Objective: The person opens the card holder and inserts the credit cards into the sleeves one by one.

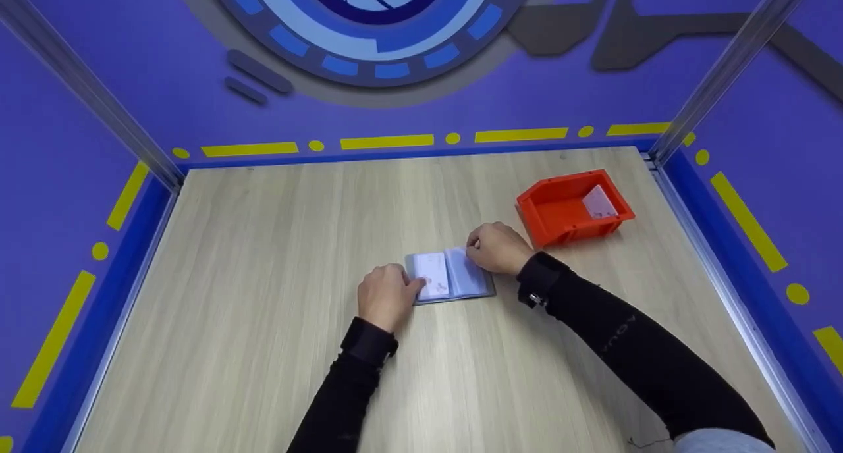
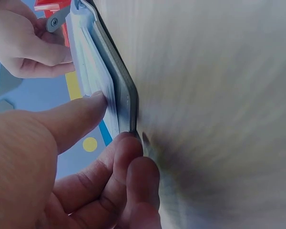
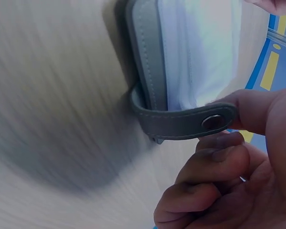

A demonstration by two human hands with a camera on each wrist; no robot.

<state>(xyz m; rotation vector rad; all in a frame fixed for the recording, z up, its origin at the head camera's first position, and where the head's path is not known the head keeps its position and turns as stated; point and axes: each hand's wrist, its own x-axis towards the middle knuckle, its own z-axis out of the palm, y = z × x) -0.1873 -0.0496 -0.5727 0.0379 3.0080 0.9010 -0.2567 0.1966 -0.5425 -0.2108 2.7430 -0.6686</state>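
A grey card holder with clear plastic sleeves lies open on the table. A white printed card shows in its left half. My left hand grips the holder's left edge, thumb on the sleeves and fingertips at the cover's edge. At the upper right corner, my right hand pinches the holder with curled fingers. A stitched strap with a metal snap stands out across that corner, in front of the right thumb. The strap hides what exactly the thumb tip touches, sleeve or strap.
An orange bin stands behind and to the right of the right hand, with a white printed card leaning inside. Blue-purple panels enclose the wooden table at the back and both sides.
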